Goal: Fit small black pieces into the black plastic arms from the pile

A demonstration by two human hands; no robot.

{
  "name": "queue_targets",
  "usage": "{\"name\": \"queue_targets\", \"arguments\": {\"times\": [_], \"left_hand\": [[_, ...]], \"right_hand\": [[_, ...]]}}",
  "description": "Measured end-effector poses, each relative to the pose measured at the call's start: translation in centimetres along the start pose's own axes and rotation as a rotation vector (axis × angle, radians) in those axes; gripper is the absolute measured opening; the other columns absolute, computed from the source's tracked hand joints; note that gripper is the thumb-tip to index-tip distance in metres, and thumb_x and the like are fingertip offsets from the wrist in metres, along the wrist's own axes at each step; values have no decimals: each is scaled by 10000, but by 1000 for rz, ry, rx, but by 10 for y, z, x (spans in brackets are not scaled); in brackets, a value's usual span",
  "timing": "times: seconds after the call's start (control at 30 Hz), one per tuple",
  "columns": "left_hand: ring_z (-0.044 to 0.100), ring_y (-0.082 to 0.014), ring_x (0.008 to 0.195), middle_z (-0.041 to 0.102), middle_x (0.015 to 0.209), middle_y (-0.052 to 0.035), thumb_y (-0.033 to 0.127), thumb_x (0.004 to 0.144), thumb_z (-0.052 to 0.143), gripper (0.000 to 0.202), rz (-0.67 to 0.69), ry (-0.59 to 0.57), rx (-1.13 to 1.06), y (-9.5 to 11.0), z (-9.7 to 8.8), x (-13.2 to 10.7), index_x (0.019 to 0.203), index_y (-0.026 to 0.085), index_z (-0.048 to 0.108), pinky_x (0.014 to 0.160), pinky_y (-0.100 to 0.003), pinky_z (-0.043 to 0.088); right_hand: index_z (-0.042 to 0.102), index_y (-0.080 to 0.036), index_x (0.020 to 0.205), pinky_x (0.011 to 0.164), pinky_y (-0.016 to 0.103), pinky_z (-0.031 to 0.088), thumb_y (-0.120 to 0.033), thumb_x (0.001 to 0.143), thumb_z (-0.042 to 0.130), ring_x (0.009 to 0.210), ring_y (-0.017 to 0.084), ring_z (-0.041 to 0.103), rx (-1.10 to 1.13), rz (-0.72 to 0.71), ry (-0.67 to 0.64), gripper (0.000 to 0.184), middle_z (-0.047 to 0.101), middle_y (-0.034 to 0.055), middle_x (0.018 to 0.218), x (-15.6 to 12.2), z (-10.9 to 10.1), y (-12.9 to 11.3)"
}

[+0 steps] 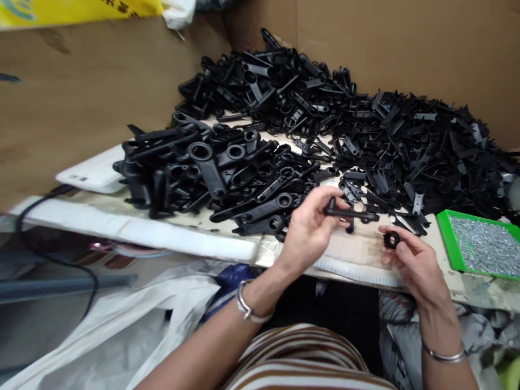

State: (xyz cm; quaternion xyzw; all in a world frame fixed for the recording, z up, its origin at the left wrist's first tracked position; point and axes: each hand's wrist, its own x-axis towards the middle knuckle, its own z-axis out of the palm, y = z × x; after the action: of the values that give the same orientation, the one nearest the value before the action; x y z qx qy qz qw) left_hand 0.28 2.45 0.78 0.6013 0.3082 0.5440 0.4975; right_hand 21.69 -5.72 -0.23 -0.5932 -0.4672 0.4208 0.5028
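My left hand (311, 227) grips a long black plastic lever (357, 214) that points to the right, a short stub rising near its held end. In my right hand (418, 260), thumb and fingers pinch a small black toothed plastic ring (391, 240). The two parts are apart, both just above the front of the table. Close beyond my left hand lies a heap of black plastic levers with round ring ends (207, 168). A pile of smaller flat black plastic pieces (422, 141) spreads behind my right hand.
On the right stands a green tray (444, 238) filled with small silvery screws or pins (487, 241). A white flat device (95, 172) with a black cable (30, 244) sits at the left. Cardboard walls (406, 49) enclose the table's back and left. More black levers (264, 81) are heaped behind.
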Motion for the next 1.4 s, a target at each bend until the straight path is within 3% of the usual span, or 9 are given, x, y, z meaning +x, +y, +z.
{"name": "queue_targets", "arguments": {"times": [0.17, 0.3, 0.37, 0.53, 0.63, 0.77, 0.93, 1.13, 1.4], "left_hand": [[686, -204, 1048, 716, 1107, -84, 47, 841, 494, 270, 71, -121, 121, -17, 13, -32, 1000, 177, 669, 948, -382, 570], [511, -253, 1329, 562, 1413, -92, -42, 753, 581, 592, 38, -437, -8, -6, 5, -41, 1268, 247, 614, 1034, -410, 514], [439, -271, 1372, 494, 1474, -60, -75, 683, 695, 764, -9, -494, -95, -2, 4, -46, 1323, 325, 576, 1006, -398, 524], [482, -259, 1353, 501, 1474, -80, 82, 909, 532, 339, -274, -209, -258, -12, 20, -56, 1173, 236, 678, 1055, -386, 484], [491, -262, 1342, 520, 1434, -109, 116, 819, 631, 383, -316, -72, -322, -20, 27, -57, 1194, 192, 634, 1139, -408, 396], [533, -222, 1200, 561, 1218, -82, 41, 725, 598, 436, -227, 34, -62, -24, 29, -55, 1127, 209, 620, 1088, -409, 425], [596, -166, 978, 523, 1212, -86, 93, 713, 667, 672, -360, -11, -226, -25, 29, -51, 1350, 196, 480, 962, -373, 493], [604, -222, 1127, 692, 1090, -79, 68, 607, 782, 493, -657, -43, -680, -23, 25, -46, 1076, 165, 665, 1005, -345, 447], [610, -254, 1190, 707, 1176, -101, 71, 631, 775, 489, -688, -65, -822, -16, 36, -49, 1106, 160, 696, 1094, -393, 397]], "right_hand": [[717, -253, 1037, 642, 296, 626, -444, 795, 729, 838, 185, 713, 247, 24, 60, 308, 727, 64, 1064, -1, 23, 2], [724, -241, 1072, 721, 311, 632, -372, 793, 744, 828, 191, 728, 88, 26, 147, 309, 738, 79, 1086, -2, 22, 14], [732, -258, 1072, 796, 321, 623, -356, 778, 755, 927, 215, 723, 3, 1, 177, 311, 737, 71, 1107, -2, 22, 20], [731, -277, 1102, 894, 407, 594, -347, 780, 738, 990, 235, 700, -152, -86, 157, 329, 712, 63, 1165, -2, 30, 20], [746, -268, 1056, 877, 374, 590, -333, 781, 732, 1054, 227, 657, -176, -171, 197, 283, 675, 62, 1211, -3, 31, 20], [747, -260, 1051, 711, 310, 608, -316, 782, 730, 840, 165, 660, -161, -194, 226, 275, 675, 54, 1100, -10, 30, 21], [741, -254, 1047, 781, 319, 607, -274, 777, 734, 902, 172, 653, -199, -299, 197, 272, 669, 51, 1104, -13, 42, 14], [736, -259, 1079, 729, 317, 612, -276, 825, 687, 831, 172, 659, -384, -391, 217, 260, 672, 63, 1040, -10, 49, 7], [716, -258, 1152, 748, 326, 602, -250, 889, 626, 840, 184, 668, -620, -516, 255, 279, 661, 67, 995, -10, 51, 11]]}}
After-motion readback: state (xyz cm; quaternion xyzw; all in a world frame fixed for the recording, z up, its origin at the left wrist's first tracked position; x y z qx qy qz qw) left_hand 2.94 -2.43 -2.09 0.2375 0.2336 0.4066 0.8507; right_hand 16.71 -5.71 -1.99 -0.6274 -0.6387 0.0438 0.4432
